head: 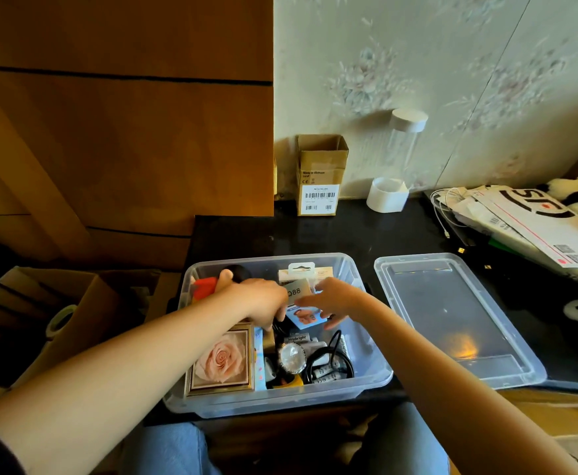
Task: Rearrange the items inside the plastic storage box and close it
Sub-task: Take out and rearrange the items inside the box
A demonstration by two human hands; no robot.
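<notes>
**Desk:** Clear plastic storage box (356, 380) on dark desk (349, 231), lid off. Which step?

**Caption:** Rearranging, by the look of it, and not near closing. Both hands deep in the far half of the box. Left hand (260, 299) curled down among the contents beside a red object (205, 286), thumb raised; what it grips, if anything, hidden under the knuckles. Right hand (332, 301) with fingers spread and reaching toward a small grey card marked "Q88" (297, 289), apparently touching it; a firm pinch impossible to confirm.

**Desk:** Contents?

**Caption:** Crowded. Gold-framed picture of a pale pink rose (222, 361) at near left. Round silver watch face (292, 358) beside it. Coiled black cable (332, 358) at near right. White carded package with hang tab (303, 270) against far wall. Blue-and-white printed packet (306, 317) under the right hand. Smaller pieces too jumbled to name.

**Desk:** And the lid?

**Caption:** Clear plastic lid (452, 320) lying flat on the desk just right of the box, apart from it.

**Desk:** Next move?

**Caption:** Likely settling the loose cards flat so nothing stands above the rim, then freeing both hands for the lid. Tall items the probable obstacle to a clean snap.
</notes>
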